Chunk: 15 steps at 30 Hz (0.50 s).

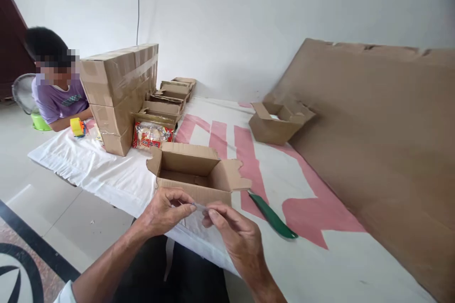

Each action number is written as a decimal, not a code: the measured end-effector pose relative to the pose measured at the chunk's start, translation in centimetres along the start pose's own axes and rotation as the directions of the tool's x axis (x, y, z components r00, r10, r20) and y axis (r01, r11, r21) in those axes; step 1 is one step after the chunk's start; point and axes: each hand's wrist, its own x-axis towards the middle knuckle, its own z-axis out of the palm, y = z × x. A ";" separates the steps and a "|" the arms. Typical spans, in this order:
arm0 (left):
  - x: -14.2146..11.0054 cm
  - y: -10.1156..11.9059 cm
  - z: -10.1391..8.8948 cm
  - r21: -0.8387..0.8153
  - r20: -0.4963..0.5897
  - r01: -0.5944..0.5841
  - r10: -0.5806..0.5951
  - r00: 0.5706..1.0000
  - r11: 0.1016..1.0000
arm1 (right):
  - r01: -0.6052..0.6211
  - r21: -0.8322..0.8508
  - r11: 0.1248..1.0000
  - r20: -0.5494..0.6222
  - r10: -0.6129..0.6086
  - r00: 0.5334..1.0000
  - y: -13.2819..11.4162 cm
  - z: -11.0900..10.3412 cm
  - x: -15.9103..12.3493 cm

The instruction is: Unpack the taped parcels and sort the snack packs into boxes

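Observation:
My left hand and my right hand meet just in front of an open cardboard box. Thumb and fingers of each pinch an end of a small, thin, see-through strip, possibly tape or plastic film; its exact kind is too small to make out. The box stands upright with its flaps folded outward, and its visible inside holds nothing. Right of the box, close to my right hand, lies a long green-handled tool. The tool's far tip is by the box flap.
Taped cartons are stacked at left, beside a row of open boxes and a red-and-clear food packet. Another open box stands near a large cardboard sheet. A person sits behind a yellow tape roll.

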 end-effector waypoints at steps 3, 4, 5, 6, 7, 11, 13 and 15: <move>-0.6 -1.1 -3.6 0.027 -0.126 -0.053 0.056 0.990 0.998 | 0.140 -0.190 0.972 -0.096 -0.160 0.982 1.0 -0.6 -0.3; -0.7 -1.7 -5.4 0.052 -0.187 -0.059 0.068 0.980 0.997 | 0.170 -0.261 0.950 -0.132 -0.209 0.969 1.7 -1.0 -0.5; -0.8 -2.5 -7.5 0.088 -0.253 -0.047 0.068 0.965 0.995 | 0.179 -0.324 0.929 -0.168 -0.243 0.955 2.6 -1.5 -0.6; -0.9 -3.3 -9.9 0.135 -0.332 -0.007 0.052 0.942 0.991 | 0.168 -0.372 0.913 -0.203 -0.256 0.945 3.6 -2.1 -0.8; -1.0 -4.2 -12.4 0.192 -0.432 0.065 0.024 0.902 0.979 | 0.138 -0.401 0.905 -0.233 -0.247 0.941 4.7 -2.6 -1.0; -0.8 -7.1 -22.7 0.281 -0.678 0.256 0.003 0.735 0.925 | -0.066 -0.424 0.903 -0.307 -0.075 0.949 9.2 -4.4 -1.7; -0.3 -8.0 -26.8 0.322 -0.734 0.320 0.021 0.679 0.891 | -0.167 -0.422 0.891 -0.303 0.034 0.952 10.9 -4.8 -2.0; 0.7 -8.7 -30.1 0.372 -0.759 0.378 0.044 0.649 0.848 | -0.239 -0.421 0.875 -0.292 0.119 0.949 12.2 -4.9 -2.2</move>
